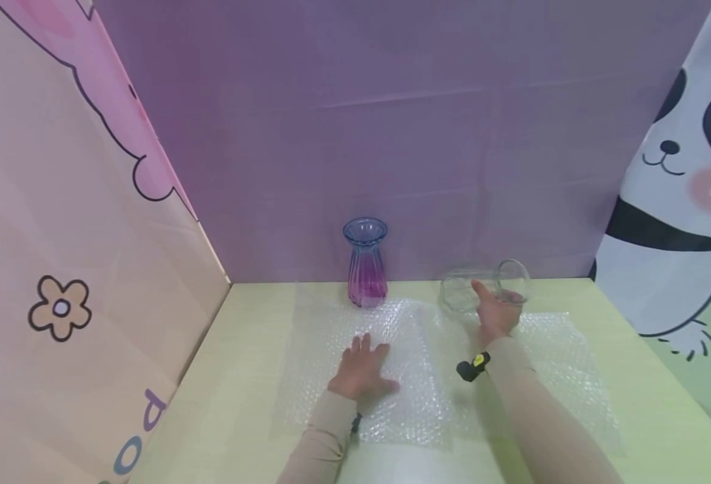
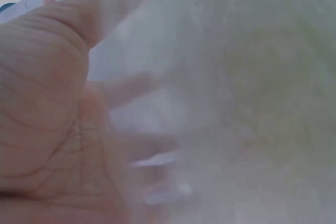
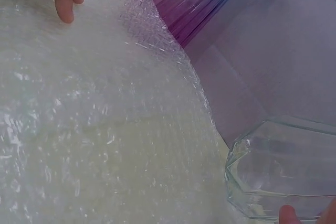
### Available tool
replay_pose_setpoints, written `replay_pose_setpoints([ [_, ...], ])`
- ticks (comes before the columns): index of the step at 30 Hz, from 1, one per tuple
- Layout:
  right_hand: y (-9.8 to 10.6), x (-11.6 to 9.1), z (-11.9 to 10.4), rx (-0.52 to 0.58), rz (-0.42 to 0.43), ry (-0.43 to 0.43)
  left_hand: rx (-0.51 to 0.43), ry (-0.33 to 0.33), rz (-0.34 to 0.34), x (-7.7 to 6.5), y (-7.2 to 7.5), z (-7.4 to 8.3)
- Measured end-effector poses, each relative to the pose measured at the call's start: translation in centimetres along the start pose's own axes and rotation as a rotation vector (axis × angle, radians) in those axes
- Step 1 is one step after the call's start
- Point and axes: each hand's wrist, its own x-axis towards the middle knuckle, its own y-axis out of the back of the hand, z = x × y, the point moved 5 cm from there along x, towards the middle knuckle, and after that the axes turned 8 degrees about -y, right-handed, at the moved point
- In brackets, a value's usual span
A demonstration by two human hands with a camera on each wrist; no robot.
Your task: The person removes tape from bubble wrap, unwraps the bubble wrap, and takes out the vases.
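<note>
My left hand [image 1: 360, 371], fingers spread, is over a sheet of bubble wrap [image 1: 418, 420] on the table. In the left wrist view the palm faces the blurred, see-through sheet, and whether the fingers press on it is hard to tell. With my right hand [image 1: 497, 314] I grip a clear glass vase [image 1: 457, 293] near the table's back edge. The vase lies sideways, its round mouth to the right and its faceted base [image 3: 252, 169] to the left. Behind the wrap stands a ribbed glass vase [image 1: 367, 265], blue above and pink-purple below, upright.
More bubble wrap [image 1: 573, 383] spreads under and right of my right forearm. A purple backdrop [image 1: 355, 134] rises behind the pale table [image 1: 228, 383]. Printed walls stand on both sides, with a flower [image 1: 60, 308] at left and a panda [image 1: 670, 289] at right.
</note>
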Motion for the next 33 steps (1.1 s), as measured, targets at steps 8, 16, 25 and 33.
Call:
replay_pose_setpoints([
  [8,-0.2,0.3,-0.5,-0.054,0.026,0.034,0.003,-0.005,0.001,-0.2,0.0,0.1],
  [16,-0.5,0.3,-1.2,-0.13,-0.018,0.079,-0.002,-0.001,-0.001,-0.1,-0.1,0.0],
  [25,-0.7,0.5,-1.8,-0.242,-0.054,0.111,0.005,-0.008,0.007,-0.2,0.1,0.2],
  [33,-1.3,0.6,-1.9,-0.322,-0.103,0.168,0.003,-0.009,0.007,-0.3,0.2,0.4],
])
